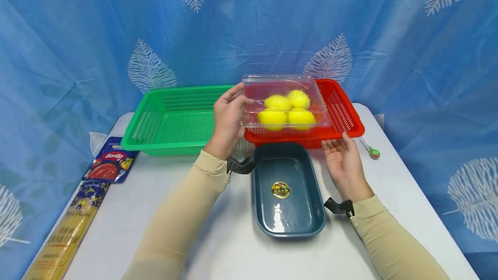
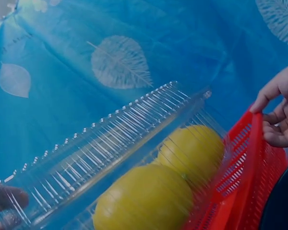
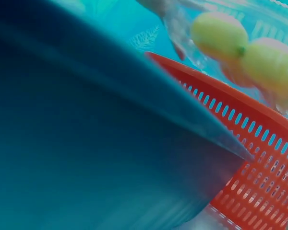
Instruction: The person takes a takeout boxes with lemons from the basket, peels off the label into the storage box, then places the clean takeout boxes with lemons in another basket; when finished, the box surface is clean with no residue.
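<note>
My left hand [image 1: 228, 118] grips the left end of a clear plastic clamshell box [image 1: 268, 86], its fingertips [image 2: 12, 197] showing at the end in the left wrist view. Several yellow lemons [image 1: 272, 118] lie inside the box. The box is held up over a red slotted basket [image 1: 344, 113] and overlaps most of it in the head view. With the thumb over the front right rim and the fingers below, my right hand [image 1: 344, 165] pinches the red basket. In the right wrist view a dark blue tray [image 3: 110, 129] hides much of the basket.
The dark blue tray [image 1: 282, 219], bearing a round sticker, stands in front of the red basket. A green basket [image 1: 183, 126] sits to the left. A sauce pouch [image 1: 110, 159] and a pasta pack [image 1: 66, 237] line the left edge. A lollipop [image 1: 374, 153] lies at right.
</note>
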The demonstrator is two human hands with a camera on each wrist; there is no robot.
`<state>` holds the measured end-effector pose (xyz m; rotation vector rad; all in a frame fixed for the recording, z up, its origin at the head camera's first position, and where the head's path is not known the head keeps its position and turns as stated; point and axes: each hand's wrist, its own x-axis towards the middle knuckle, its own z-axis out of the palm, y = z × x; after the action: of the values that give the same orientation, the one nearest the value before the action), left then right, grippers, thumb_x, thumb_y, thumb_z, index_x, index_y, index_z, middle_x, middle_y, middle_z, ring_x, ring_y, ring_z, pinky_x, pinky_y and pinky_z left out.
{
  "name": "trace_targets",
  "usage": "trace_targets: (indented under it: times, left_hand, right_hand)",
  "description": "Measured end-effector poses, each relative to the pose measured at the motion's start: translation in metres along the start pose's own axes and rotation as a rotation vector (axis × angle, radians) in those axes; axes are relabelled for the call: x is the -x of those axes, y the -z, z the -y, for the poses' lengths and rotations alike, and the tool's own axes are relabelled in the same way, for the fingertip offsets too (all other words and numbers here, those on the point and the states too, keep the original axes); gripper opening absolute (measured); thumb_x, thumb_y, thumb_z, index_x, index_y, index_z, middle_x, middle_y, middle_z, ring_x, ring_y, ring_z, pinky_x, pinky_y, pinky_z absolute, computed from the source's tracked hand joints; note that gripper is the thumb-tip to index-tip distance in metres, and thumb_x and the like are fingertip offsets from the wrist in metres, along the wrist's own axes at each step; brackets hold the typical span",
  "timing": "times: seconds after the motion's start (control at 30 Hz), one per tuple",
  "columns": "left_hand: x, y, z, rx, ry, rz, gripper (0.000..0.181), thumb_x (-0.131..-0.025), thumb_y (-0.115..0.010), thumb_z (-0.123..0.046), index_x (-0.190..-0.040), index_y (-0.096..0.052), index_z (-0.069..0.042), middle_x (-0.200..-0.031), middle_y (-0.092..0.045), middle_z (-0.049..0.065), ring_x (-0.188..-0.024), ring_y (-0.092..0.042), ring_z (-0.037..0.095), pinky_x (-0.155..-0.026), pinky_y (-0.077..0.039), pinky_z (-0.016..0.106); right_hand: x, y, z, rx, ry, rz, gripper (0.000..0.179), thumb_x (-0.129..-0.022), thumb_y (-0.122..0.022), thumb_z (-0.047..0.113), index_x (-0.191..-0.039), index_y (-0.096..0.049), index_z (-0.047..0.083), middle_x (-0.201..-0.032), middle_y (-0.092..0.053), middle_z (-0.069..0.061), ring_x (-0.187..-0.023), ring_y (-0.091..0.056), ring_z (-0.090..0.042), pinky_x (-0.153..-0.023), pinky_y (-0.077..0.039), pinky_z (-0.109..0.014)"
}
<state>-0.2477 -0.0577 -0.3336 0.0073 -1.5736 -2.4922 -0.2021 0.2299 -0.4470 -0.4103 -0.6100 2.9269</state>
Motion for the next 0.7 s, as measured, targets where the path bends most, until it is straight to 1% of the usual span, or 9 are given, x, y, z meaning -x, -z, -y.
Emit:
trace_targets:
  times: [0.13, 0.17, 0.23, 0.3, 0.33, 0.43, 0.53, 0.6, 0.7]
  left_hand:
    - [-0.005, -0.015, 0.013, -0.023, -0.006, 0.000, 0.046, -0.092, -0.067, 0.005, -0.136, -0.072, -0.007, -0.134, -0.065, 0.008, -0.049, -0.040, 0.011, -0.048, -0.039, 0.020]
    - [-0.006, -0.018, 0.017, -0.035, -0.011, -0.007, 0.045, -0.092, -0.067, 0.005, -0.135, -0.072, -0.007, -0.134, -0.065, 0.006, -0.048, -0.034, 0.012, -0.047, -0.035, 0.020]
    - [-0.009, -0.028, 0.024, -0.039, -0.014, -0.022, 0.044, -0.091, -0.068, 0.006, -0.134, -0.073, -0.005, -0.132, -0.065, 0.006, -0.051, -0.039, 0.012, -0.049, -0.038, 0.021]
    - [-0.012, -0.038, 0.032, -0.047, -0.020, -0.038, 0.043, -0.091, -0.068, 0.006, -0.132, -0.073, -0.004, -0.130, -0.065, 0.005, -0.063, -0.050, 0.012, -0.057, -0.048, 0.023]
    - [-0.014, -0.044, 0.036, -0.055, -0.022, -0.044, 0.043, -0.091, -0.069, 0.006, -0.133, -0.073, -0.002, -0.129, -0.065, 0.005, -0.073, -0.056, 0.015, -0.065, -0.054, 0.027]
    - [-0.018, -0.056, 0.049, -0.103, -0.019, -0.059, 0.043, -0.091, -0.069, 0.006, -0.134, -0.072, 0.000, -0.127, -0.065, 0.006, -0.095, -0.064, 0.023, -0.084, -0.061, 0.038]
    - [-0.020, -0.060, 0.062, -0.184, 0.001, -0.072, 0.045, -0.092, -0.071, 0.003, -0.136, -0.070, -0.002, -0.129, -0.066, 0.004, -0.098, -0.065, 0.025, -0.087, -0.061, 0.044]
    - [-0.021, -0.060, 0.069, -0.245, 0.012, -0.076, 0.045, -0.092, -0.072, 0.001, -0.137, -0.070, -0.004, -0.130, -0.066, 0.002, -0.098, -0.063, 0.021, -0.086, -0.061, 0.041]
    - [-0.021, -0.058, 0.078, -0.322, 0.016, -0.070, 0.045, -0.093, -0.071, -0.002, -0.138, -0.069, -0.006, -0.132, -0.065, 0.002, -0.098, -0.062, 0.021, -0.083, -0.062, 0.041]
  right_hand:
    - [0.000, 0.000, 0.000, -0.003, -0.004, -0.006, 0.052, -0.107, -0.063, 0.020, -0.152, -0.036, 0.013, -0.130, -0.053, -0.009, -0.106, -0.058, -0.020, -0.099, -0.053, -0.031]
    - [0.000, 0.000, 0.001, -0.005, -0.005, -0.006, 0.050, -0.108, -0.063, 0.020, -0.150, -0.036, 0.013, -0.129, -0.053, -0.009, -0.105, -0.058, -0.020, -0.099, -0.053, -0.031]
    - [-0.001, -0.001, 0.002, -0.005, -0.003, -0.007, 0.047, -0.108, -0.062, 0.020, -0.147, -0.037, 0.012, -0.124, -0.054, -0.009, -0.102, -0.058, -0.020, -0.098, -0.054, -0.031]
    - [0.000, -0.002, 0.004, -0.011, -0.006, -0.009, 0.046, -0.109, -0.060, 0.019, -0.148, -0.036, 0.012, -0.118, -0.055, -0.009, -0.099, -0.059, -0.021, -0.097, -0.055, -0.031]
    - [0.000, -0.002, 0.005, -0.013, -0.008, -0.011, 0.046, -0.109, -0.059, 0.019, -0.148, -0.036, 0.012, -0.115, -0.055, -0.010, -0.098, -0.059, -0.021, -0.096, -0.055, -0.031]
    - [0.001, -0.001, 0.006, -0.017, -0.013, -0.024, 0.043, -0.110, -0.058, 0.019, -0.145, -0.036, 0.011, -0.108, -0.055, -0.009, -0.094, -0.059, -0.021, -0.094, -0.056, -0.031]
    - [0.001, 0.000, 0.005, -0.015, -0.019, -0.036, 0.038, -0.109, -0.060, 0.019, -0.139, -0.039, 0.011, -0.105, -0.055, -0.009, -0.092, -0.059, -0.021, -0.094, -0.056, -0.031]
    - [0.000, 0.002, 0.003, -0.016, -0.020, -0.031, 0.035, -0.108, -0.061, 0.019, -0.136, -0.042, 0.010, -0.105, -0.056, -0.010, -0.093, -0.059, -0.021, -0.094, -0.056, -0.031]
    - [0.001, 0.002, 0.002, -0.016, -0.024, -0.027, 0.033, -0.108, -0.061, 0.019, -0.134, -0.043, 0.010, -0.106, -0.056, -0.010, -0.093, -0.059, -0.021, -0.094, -0.056, -0.031]
